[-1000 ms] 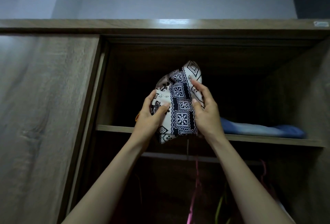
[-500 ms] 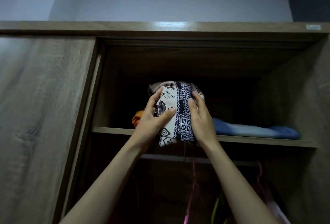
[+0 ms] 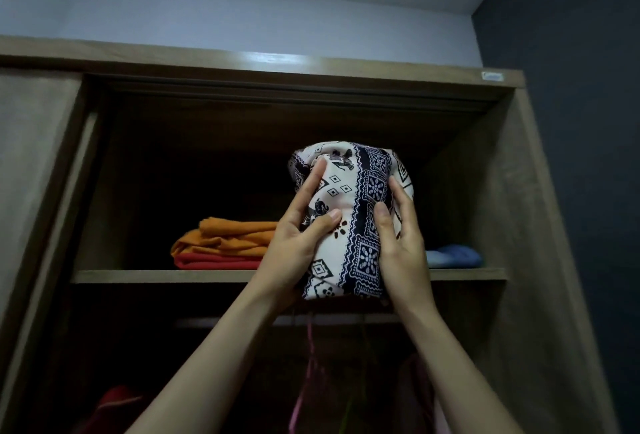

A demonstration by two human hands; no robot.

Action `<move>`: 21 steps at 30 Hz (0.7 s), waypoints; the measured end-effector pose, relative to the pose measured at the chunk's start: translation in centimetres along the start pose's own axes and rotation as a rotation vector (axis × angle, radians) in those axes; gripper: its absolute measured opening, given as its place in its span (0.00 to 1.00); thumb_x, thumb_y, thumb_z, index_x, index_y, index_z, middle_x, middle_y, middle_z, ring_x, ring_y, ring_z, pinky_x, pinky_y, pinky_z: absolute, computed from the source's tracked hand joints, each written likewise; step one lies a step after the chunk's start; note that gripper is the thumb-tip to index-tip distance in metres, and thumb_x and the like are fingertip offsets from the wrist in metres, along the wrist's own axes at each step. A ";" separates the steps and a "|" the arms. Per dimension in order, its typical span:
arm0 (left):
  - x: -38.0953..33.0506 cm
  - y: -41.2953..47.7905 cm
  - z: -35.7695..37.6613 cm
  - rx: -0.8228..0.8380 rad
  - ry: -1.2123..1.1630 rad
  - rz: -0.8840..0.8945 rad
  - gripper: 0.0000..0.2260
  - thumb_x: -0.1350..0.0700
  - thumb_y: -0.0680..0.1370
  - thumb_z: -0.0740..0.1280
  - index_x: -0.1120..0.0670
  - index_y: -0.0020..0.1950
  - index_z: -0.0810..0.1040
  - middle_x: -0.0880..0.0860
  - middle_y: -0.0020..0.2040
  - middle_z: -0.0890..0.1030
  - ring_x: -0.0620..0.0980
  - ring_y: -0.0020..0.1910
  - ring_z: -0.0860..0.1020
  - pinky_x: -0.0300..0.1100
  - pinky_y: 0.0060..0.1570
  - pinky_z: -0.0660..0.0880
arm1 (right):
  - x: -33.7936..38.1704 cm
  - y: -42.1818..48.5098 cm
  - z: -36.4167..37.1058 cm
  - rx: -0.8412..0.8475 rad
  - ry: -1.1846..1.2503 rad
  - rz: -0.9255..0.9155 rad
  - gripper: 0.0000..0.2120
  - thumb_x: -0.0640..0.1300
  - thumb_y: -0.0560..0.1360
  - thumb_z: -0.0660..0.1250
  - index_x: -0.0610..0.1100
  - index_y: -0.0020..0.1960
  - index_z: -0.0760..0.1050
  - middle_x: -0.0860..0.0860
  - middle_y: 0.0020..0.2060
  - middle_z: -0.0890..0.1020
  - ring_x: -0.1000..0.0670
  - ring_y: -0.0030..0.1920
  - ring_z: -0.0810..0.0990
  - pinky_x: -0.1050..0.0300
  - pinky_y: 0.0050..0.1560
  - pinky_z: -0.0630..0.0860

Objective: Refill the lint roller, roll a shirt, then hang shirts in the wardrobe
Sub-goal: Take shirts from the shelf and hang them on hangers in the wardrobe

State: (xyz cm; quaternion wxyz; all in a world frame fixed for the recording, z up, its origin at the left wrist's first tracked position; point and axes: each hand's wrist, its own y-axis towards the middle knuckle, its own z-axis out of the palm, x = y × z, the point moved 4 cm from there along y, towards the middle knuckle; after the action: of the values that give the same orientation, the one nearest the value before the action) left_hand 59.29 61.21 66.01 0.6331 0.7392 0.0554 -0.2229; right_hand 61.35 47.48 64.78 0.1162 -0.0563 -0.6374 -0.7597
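A wardrobe (image 3: 502,226) stands open, with its door (image 3: 34,174) at the left. Both hands reach up to the shelf (image 3: 207,275) and hold a folded shirt (image 3: 349,191), cream with dark blue bands and small printed figures.

The left hand (image 3: 294,243) grips the left side of the shirt. Its thumb is curled across the front of the cloth and one finger lies straight up along the fold. The right hand (image 3: 403,243) grips the right side, with the thumb pressed on the dark band at the front and the fingers going round the far side.

The shirt stands upright as a rounded bundle at the front edge of the shelf, right of the middle. Its lower end hangs just past that edge. I cannot tell whether it rests on the shelf or is carried by the hands alone.

On the left half of the shelf lies a folded orange cloth (image 3: 232,236) on top of a folded red cloth (image 3: 214,262), both near the front edge and just beside the left hand. Near the right end of the shelf lies a blue cloth (image 3: 453,255), partly hidden behind the right hand.

Under the shelf runs a rail (image 3: 225,322). A pink hanger (image 3: 310,357) hangs from it between the two forearms. A red garment (image 3: 114,402) shows dimly at the lower left. The rest down there is too dark to make out.
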 end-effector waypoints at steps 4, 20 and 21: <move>1.9 2.5 3.6 0.055 0.039 0.000 0.24 0.66 0.80 0.62 0.42 0.70 0.72 0.46 0.70 0.74 0.45 0.69 0.73 0.47 0.67 0.72 | -1.0 2.0 -4.7 -0.017 -0.139 -0.031 0.23 0.46 0.80 0.59 0.48 0.74 0.62 0.63 0.67 0.69 0.68 0.67 0.65 0.73 0.63 0.64; 8.8 12.2 5.1 0.008 0.432 -0.159 0.31 0.60 0.74 0.73 0.46 0.75 0.67 0.45 0.68 0.71 0.44 0.63 0.75 0.34 0.62 0.72 | -7.2 10.8 -10.4 0.222 -0.635 0.068 0.28 0.48 0.81 0.56 0.46 0.78 0.48 0.49 0.76 0.58 0.52 0.75 0.57 0.65 0.70 0.53; 9.3 12.2 4.7 0.005 0.541 -0.177 0.30 0.59 0.75 0.72 0.47 0.75 0.67 0.47 0.68 0.72 0.45 0.65 0.73 0.36 0.64 0.70 | -7.9 10.7 -10.3 0.283 -0.698 0.127 0.28 0.48 0.82 0.56 0.47 0.78 0.48 0.49 0.75 0.60 0.50 0.75 0.59 0.66 0.67 0.55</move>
State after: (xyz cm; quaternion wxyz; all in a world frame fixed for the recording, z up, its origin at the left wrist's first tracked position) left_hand 70.87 52.49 72.96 0.5715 0.7658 0.2859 -0.0722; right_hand 72.26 36.44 71.27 -0.0546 -0.3344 -0.7323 -0.5906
